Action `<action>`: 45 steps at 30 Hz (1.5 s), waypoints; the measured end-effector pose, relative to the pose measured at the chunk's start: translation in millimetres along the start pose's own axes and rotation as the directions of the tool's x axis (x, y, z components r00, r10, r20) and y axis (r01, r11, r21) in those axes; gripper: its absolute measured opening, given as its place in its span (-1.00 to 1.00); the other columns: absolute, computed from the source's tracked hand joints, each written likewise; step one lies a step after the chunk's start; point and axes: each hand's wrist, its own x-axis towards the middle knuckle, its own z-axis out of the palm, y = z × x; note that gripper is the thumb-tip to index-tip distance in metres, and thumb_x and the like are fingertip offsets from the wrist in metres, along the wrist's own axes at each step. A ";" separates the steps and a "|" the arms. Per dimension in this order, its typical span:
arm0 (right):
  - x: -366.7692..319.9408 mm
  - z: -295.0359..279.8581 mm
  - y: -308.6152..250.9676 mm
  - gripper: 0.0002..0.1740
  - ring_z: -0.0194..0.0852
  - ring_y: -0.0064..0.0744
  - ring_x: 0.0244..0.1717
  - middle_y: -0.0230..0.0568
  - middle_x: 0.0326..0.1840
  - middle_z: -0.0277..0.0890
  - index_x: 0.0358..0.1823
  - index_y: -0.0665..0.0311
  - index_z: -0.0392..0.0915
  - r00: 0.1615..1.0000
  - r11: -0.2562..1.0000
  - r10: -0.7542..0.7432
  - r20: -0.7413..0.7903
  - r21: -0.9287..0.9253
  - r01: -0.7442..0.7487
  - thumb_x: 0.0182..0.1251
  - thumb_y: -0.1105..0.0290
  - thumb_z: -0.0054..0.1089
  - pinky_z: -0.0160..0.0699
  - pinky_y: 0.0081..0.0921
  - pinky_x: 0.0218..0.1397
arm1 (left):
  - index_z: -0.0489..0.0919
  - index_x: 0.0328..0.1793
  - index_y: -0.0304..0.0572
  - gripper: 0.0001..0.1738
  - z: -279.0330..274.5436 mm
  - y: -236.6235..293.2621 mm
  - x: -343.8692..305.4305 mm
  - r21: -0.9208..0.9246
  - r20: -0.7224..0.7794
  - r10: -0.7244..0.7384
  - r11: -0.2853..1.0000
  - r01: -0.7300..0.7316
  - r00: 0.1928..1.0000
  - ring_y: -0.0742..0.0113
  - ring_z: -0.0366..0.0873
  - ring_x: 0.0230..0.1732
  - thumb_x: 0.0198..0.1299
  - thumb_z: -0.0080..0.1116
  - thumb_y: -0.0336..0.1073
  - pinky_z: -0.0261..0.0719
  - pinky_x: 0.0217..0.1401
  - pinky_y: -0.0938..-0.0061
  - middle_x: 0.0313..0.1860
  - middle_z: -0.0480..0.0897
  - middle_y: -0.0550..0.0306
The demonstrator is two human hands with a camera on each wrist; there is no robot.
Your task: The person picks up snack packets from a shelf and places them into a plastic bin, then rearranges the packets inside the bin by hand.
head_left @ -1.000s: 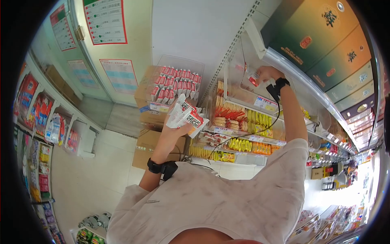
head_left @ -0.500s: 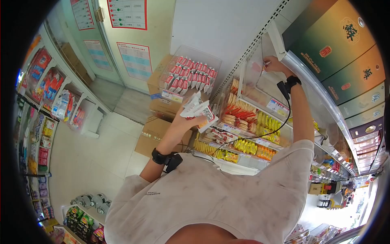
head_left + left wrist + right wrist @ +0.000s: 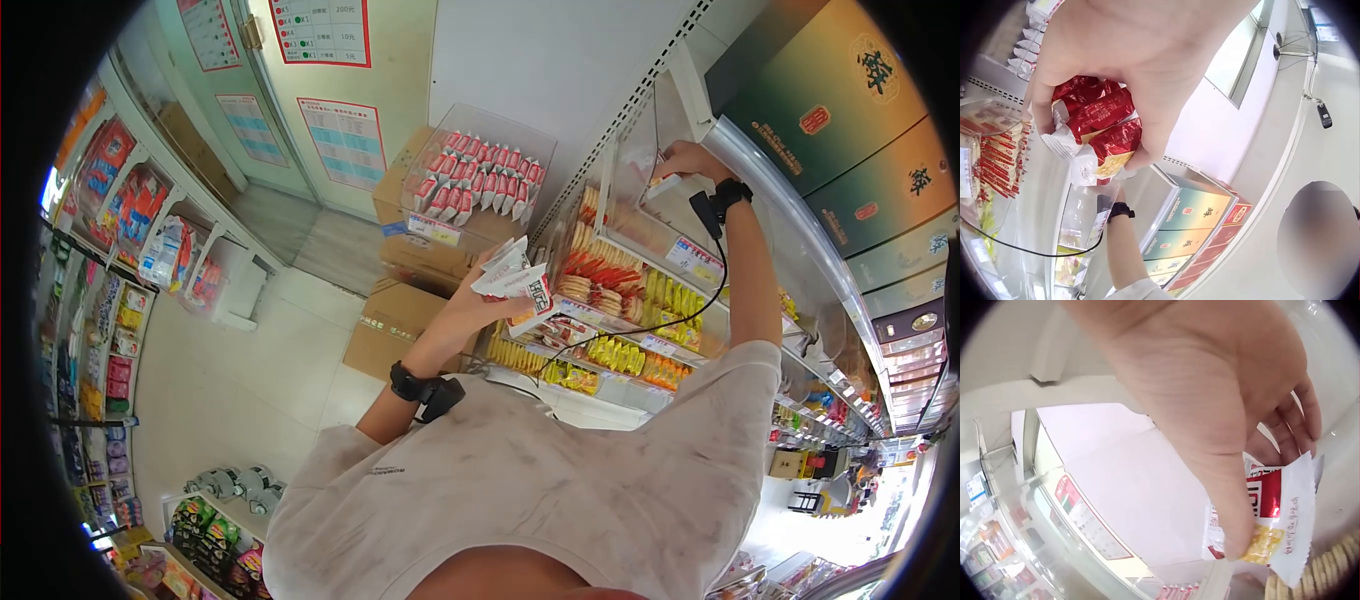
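Several red and white snack packets [image 3: 1100, 125] are gripped by my left hand [image 3: 1116, 56], its fingers and thumb curled round them. In the head view the left hand [image 3: 465, 308] holds these packets [image 3: 518, 285] in front of the body, below the clear bin of similar packets [image 3: 480, 175]. My right hand [image 3: 695, 162] reaches into a clear shelf bin under the shelf edge. The right wrist view shows the right hand [image 3: 1210, 394] pinching a red, white and yellow packet [image 3: 1272, 512] between thumb and fingers, just above round biscuits [image 3: 1322, 575].
Clear bins of yellow snacks [image 3: 665, 305] and biscuits stand below the right arm. Large boxes [image 3: 840, 90] line the shelf above. Cardboard boxes [image 3: 385, 325] stand on the floor, with another stocked shelf [image 3: 120, 200] at left. A black cable [image 3: 700, 305] hangs from the right wrist.
In the head view, the bins and both hands have shifted rightward as the view turned. The left hand still holds its packets; the right hand remains inside the shelf bin.
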 end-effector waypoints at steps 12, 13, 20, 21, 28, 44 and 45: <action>-79.1 10.4 -26.7 -0.09 0.53 -0.19 0.22 0.02 0.21 0.57 0.31 0.39 0.45 0.950 0.984 -0.168 -0.264 -0.099 0.147 0.02 -0.06 0.53 0.43 -0.37 0.34 | 0.16 0.65 -0.28 -0.08 -16.6 -7.6 -2.9 -0.188 -0.032 0.082 0.978 -0.087 0.996 0.33 0.49 0.37 0.18 0.36 -0.53 0.48 0.42 0.40 0.43 0.49 0.07; -93.7 10.0 -30.0 -0.09 0.54 -0.19 0.23 0.01 0.21 0.58 0.32 0.39 0.45 0.927 0.985 -0.175 -0.332 -0.074 0.159 0.04 -0.07 0.53 0.42 -0.37 0.34 | 0.18 0.64 -0.29 -0.10 -21.2 -9.6 -6.6 -0.194 -0.014 0.090 0.977 -0.091 0.996 0.33 0.50 0.36 0.18 0.35 -0.54 0.49 0.41 0.41 0.43 0.49 0.07; -190.1 43.8 -32.7 -0.29 0.62 -0.12 0.05 0.01 0.06 0.64 0.23 0.34 0.55 0.663 0.960 -0.212 -0.718 -0.027 0.278 0.12 0.07 0.51 0.53 -0.31 0.16 | 0.30 0.55 -0.35 -0.24 -66.4 -18.4 -27.5 0.435 0.123 0.028 0.897 -0.079 0.992 0.35 0.52 0.33 0.19 0.27 -0.48 0.50 0.37 0.43 0.39 0.54 0.09; -200.9 52.9 -35.3 -0.33 0.62 -0.11 0.03 0.02 0.06 0.64 0.22 0.34 0.55 0.589 0.949 -0.245 -0.770 -0.065 0.310 0.15 0.12 0.51 0.54 -0.32 0.14 | 0.31 0.55 -0.35 -0.25 -69.8 -18.8 -27.2 0.532 0.134 0.024 0.842 -0.092 0.991 0.34 0.52 0.33 0.19 0.27 -0.47 0.50 0.38 0.42 0.38 0.54 0.09; -259.6 113.5 -70.3 -0.44 0.61 -0.13 -0.10 0.02 -0.05 0.61 0.13 0.36 0.54 0.438 0.962 -0.087 -0.895 0.038 0.271 0.15 0.30 0.56 0.57 -0.31 0.02 | 0.26 0.56 -0.32 -0.26 -91.7 -65.1 -3.0 -0.177 0.163 -0.009 0.984 0.038 0.987 -0.02 0.39 0.48 0.28 0.12 -0.18 0.46 0.46 0.04 0.49 0.39 -0.14; -293.0 220.7 -151.9 -0.20 0.64 -0.09 0.11 -0.04 0.11 0.59 0.28 0.31 0.44 0.529 0.752 0.021 -0.848 0.362 0.551 -0.02 0.39 0.67 0.60 -0.30 0.17 | 0.42 0.49 -0.20 -0.39 -135.6 -105.9 14.3 0.522 0.316 0.040 0.827 -0.209 0.948 0.28 0.58 0.31 0.35 0.30 -0.24 0.55 0.41 0.28 0.35 0.60 0.07; -285.9 220.8 -152.8 -0.24 0.64 -0.16 0.08 -0.06 0.08 0.59 0.27 0.33 0.44 0.536 0.741 0.067 -0.841 0.402 0.538 0.04 0.38 0.66 0.60 -0.33 0.15 | 0.41 0.49 -0.20 -0.39 -133.1 -105.3 8.6 0.289 0.290 -0.009 0.954 -0.079 0.957 0.28 0.58 0.30 0.37 0.29 -0.22 0.55 0.41 0.29 0.36 0.60 0.07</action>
